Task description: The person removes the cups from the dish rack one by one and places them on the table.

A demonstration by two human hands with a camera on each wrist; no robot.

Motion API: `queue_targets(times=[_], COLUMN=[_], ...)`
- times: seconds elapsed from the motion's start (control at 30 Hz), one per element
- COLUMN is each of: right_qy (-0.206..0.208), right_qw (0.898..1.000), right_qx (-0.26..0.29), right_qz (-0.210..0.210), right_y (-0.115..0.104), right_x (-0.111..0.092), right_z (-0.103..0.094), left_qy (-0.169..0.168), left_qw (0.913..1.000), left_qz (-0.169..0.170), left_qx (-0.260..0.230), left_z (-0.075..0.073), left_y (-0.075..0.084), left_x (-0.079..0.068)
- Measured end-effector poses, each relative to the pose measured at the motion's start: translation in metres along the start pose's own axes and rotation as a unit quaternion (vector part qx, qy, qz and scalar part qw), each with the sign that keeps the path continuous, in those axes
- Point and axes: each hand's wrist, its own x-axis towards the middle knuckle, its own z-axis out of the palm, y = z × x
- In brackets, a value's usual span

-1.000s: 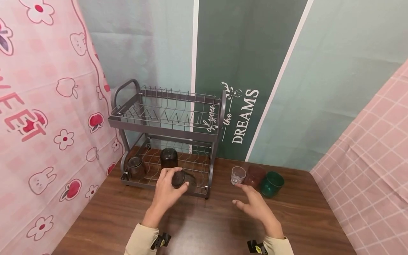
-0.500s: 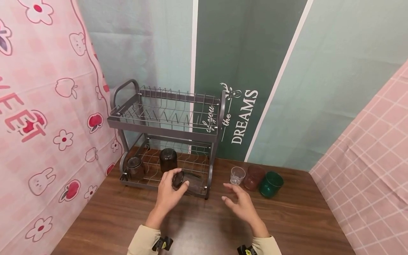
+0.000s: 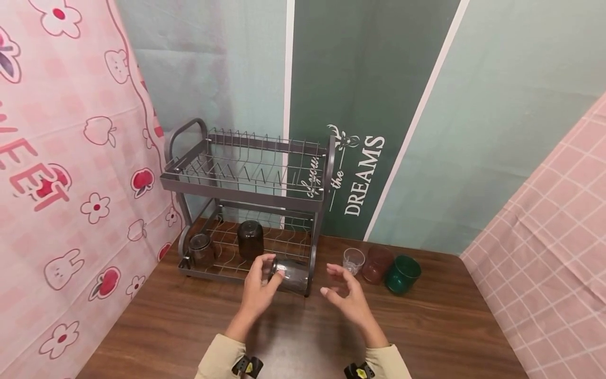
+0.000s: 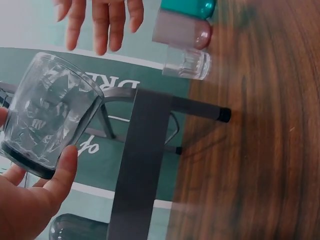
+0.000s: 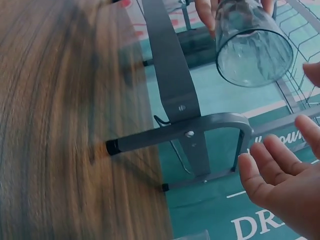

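Just in front of the rack [image 3: 241, 195], near its right end, the left hand [image 3: 260, 287] holds a grey see-through glass [image 3: 294, 275]. Its thumb and fingers pinch the glass near the bottom. The glass is tipped on its side, up off the table [image 3: 303, 342], and its wide mouth points toward the right hand [image 3: 352, 302]. The right hand is in the air near that mouth, not touching it. Its fingers are loose and softly bent, with the thumb standing away from them.

The rack is dark grey, with thin wires and two shelves, one over the other. On the low shelf [image 3: 213, 272], a dark glass [image 3: 251, 241] stands upside down behind the left hand. Another glass [image 3: 202, 252] stands at the left end of that shelf.

On the table, to the right of the rack, I see three small cups close together: a clear cup [image 3: 353, 259], a red-brown cup [image 3: 377, 266] and a green cup [image 3: 403, 275]. The clear cup is the one nearest the right hand.

Both arms have cream sleeves [image 3: 220, 358], with a black strap [image 3: 247, 366] at each wrist. Behind the rack hangs a green cloth [image 3: 374, 68] with the white word "DREAMS". On the left hangs a pink cloth [image 3: 94, 105] with flowers, apples and bunnies.
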Motion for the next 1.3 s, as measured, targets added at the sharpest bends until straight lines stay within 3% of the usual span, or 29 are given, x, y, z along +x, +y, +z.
queue_targets(times=[0.2, 0.33, 0.6, 1.3], right_qy=[-0.012, -0.029, -0.041, -0.055], right_qw=[0.998, 0.994, 0.987, 0.978], right_qx=[0.068, 0.104, 0.153, 0.197], right_qz=[0.000, -0.002, -0.005, -0.038], right_y=[0.002, 0.003, 0.004, 0.004], right_x=[0.003, 0.004, 0.004, 0.007], right_z=[0.004, 0.007, 0.016, 0.023], left_qy=[-0.015, -0.023, -0.029, -0.043], left_qw=[0.9991, 0.9983, 0.9978, 0.9966], left_qz=[-0.009, -0.019, 0.015, 0.030], left_qx=[-0.038, -0.050, -0.058, -0.064], left_z=[0.003, 0.008, 0.017, 0.023], left_y=[0.024, 0.026, 0.023, 0.022], left_x=[-0.006, -0.007, -0.011, -0.013])
